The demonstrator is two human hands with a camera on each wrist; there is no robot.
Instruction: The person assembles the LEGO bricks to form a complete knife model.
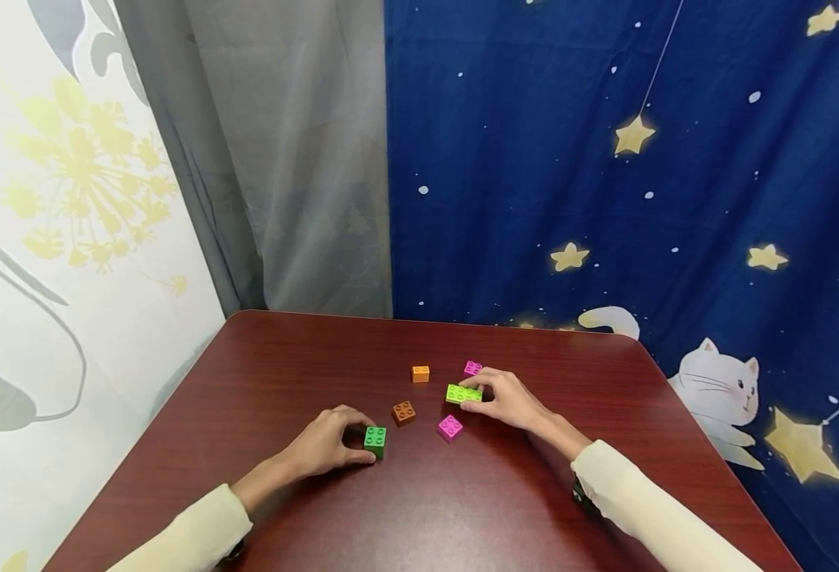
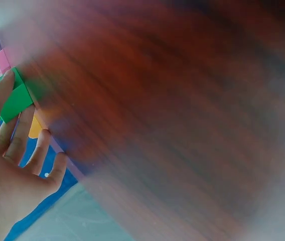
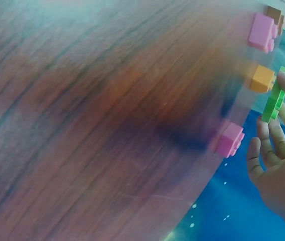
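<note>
My left hand (image 1: 325, 443) grips a dark green toy brick (image 1: 375, 442) between thumb and fingers, its studs facing up. In the left wrist view the same green brick (image 2: 18, 100) shows its side and underside, the thumb along one face. With thumb and fingertips my right hand (image 1: 508, 400) pinches a long lime green brick (image 1: 462, 394) by its right end. The right wrist view shows this lime brick (image 3: 274, 103) raised off the tabletop. A magenta brick (image 1: 450, 428) lies just in front of it, and another magenta brick (image 1: 473, 369) sits behind the right fingers.
Between the hands a brown brick (image 1: 404, 412) lies on the dark red wooden table (image 1: 305, 349). Farther back stands an orange brick (image 1: 420, 374). Grey and blue star-printed curtains (image 1: 498, 199) hang beyond the table's far edge.
</note>
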